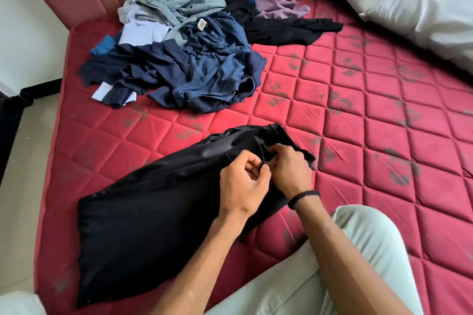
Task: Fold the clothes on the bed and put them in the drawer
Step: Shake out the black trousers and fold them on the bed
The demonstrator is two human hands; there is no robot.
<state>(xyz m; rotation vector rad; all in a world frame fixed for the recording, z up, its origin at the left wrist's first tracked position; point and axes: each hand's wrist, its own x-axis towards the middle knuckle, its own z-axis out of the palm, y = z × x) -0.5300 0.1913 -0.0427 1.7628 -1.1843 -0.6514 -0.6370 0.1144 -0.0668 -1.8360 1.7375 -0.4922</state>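
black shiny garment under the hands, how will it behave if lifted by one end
The black, satiny garment lies limp on the red quilted mattress, so it will probably droop rather than hold shape. Its sheen near the top suggests a slick cloth that may slide. Both the left hand and the right hand pinch it, which probably helps.

Both hands [266, 174] pinching black garment [153, 207], clothes pile [184, 48] beyond

Bare mattress [358, 123] lies open right of the black garment [153, 207] — a clothes pile [189, 59] blocks far left, pillows [409, 7] far right.
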